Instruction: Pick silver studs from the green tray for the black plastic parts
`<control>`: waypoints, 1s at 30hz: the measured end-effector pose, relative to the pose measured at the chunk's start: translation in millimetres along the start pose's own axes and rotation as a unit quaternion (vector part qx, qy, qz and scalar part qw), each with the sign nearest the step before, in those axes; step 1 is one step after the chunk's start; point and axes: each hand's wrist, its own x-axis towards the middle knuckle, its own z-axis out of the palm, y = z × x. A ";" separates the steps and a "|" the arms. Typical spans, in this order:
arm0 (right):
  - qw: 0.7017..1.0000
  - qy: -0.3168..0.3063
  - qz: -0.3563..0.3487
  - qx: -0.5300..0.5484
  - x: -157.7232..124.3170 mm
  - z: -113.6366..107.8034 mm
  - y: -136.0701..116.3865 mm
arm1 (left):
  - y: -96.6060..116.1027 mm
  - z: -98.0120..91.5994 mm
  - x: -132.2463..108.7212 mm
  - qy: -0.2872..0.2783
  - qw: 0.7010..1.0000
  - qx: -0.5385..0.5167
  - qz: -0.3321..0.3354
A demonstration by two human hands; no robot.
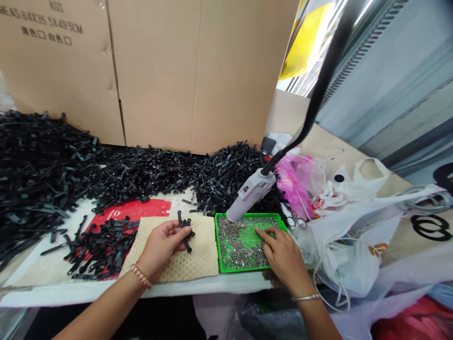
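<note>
My left hand [162,249] pinches a few flat black strips with round holed ends [186,231] between thumb and fingers. It is held above a tan honeycomb-textured pad [201,262]. My right hand [284,255] reaches over a shallow green tray [218,250], index finger stretched out onto many small metal screws [244,252]. Nothing shows in that hand, and its curled fingers are partly hidden. A light grey electric screwdriver [249,196] leans at the tray's back left, its lower end among the screws and a black cable running up from its top.
Loose black strips [102,243] lie left of the pad on a red and white sheet [150,208]. Large heaps of strips [148,172] line the back against a cardboard box [198,71]. Scissors [300,223], a pink bag [295,182] and white plastic bags [350,264] crowd the right.
</note>
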 end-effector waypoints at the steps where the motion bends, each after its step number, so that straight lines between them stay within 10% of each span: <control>1: 1.000 0.002 0.004 0.005 -0.8 0.5 0.6 | 0.3 0.1 -0.1 0.000 1.000 0.000 0.000; 30: 0.992 0.032 0.011 0.119 -1.6 13.3 7.1 | 1.0 0.3 -1.3 0.010 1.000 -0.005 0.006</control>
